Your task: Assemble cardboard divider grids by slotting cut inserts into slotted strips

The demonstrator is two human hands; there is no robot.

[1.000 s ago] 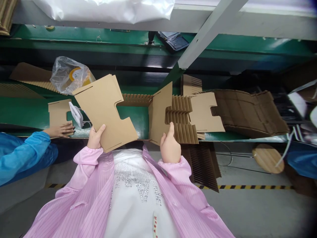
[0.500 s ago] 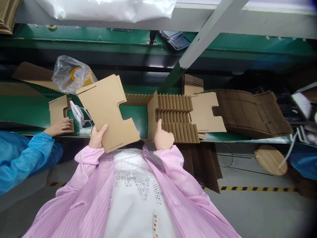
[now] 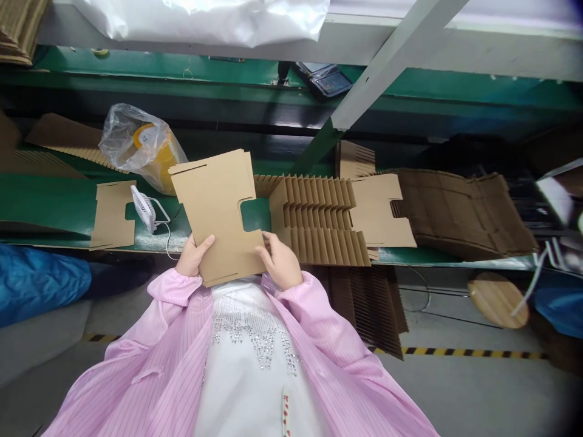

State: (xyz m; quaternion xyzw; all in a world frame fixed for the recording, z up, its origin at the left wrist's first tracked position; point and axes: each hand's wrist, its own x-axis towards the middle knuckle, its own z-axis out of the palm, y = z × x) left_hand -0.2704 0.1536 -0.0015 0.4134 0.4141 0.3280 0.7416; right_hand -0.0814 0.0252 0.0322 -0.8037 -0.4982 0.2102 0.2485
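Note:
A small stack of notched cardboard sheets (image 3: 218,224) is held up in front of my chest, tilted slightly. My left hand (image 3: 193,256) grips its lower left edge, thumb on top and fingers hidden beneath. At the lower right corner my right hand (image 3: 281,261) pinches the same sheets between thumb and fingers. Just right of that hand stands a row of upright cardboard dividers (image 3: 325,221) on the green bench. One flat notched sheet (image 3: 380,209) leans against the row's right end.
A white fan (image 3: 144,209) with a cable, another notched sheet (image 3: 112,215) and a plastic bag (image 3: 134,136) with a yellow roll are to the left. Brown cardboard (image 3: 460,209) lies at right. A slanted post (image 3: 392,60) crosses behind. A blue sleeve (image 3: 40,282) shows at far left.
My right hand has moved left from the divider row and taken hold of the sheets' corner. The sheets have shifted right and turned more upright. The co-worker's hand has left the sheet at left.

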